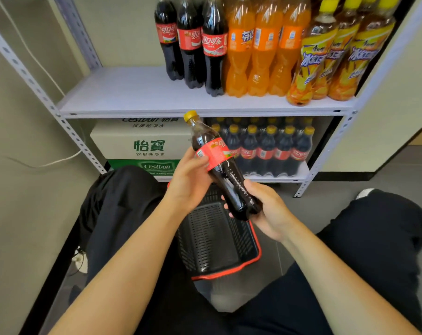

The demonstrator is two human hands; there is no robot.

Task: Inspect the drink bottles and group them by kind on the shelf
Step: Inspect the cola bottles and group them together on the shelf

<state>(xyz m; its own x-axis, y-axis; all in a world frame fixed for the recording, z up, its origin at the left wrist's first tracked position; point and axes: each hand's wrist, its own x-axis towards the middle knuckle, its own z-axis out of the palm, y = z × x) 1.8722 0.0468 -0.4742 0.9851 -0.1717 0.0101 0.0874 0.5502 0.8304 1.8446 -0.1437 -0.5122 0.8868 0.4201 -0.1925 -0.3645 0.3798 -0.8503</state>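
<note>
Both hands hold one cola bottle (219, 163) at the centre of the frame, tilted with its yellow cap toward the upper left. Left hand (189, 181) wraps the red label band, thumb on its front; right hand (269, 209) curls under and around the base.

Full and capped, the bottle is probably fairly heavy and stiff enough not to buckle under a grip. Its smooth plastic wall may slip where it is bare. The waist just below the label, or the ribbed lower body, looks the surest hold; the cap is too narrow to carry by.

Beneath the hands sits a black basket (229, 274) with a red rim, between the person's knees. Across the top of the frame, the shelf (122, 93) carries three colas (190, 44) at centre, orange sodas (260, 52) just to their right, and iced teas (338, 59) at far right. The board left of the colas looks the likely place for this one. Below it stand water cartons (144, 143) and a cola pack (268, 148).
</note>
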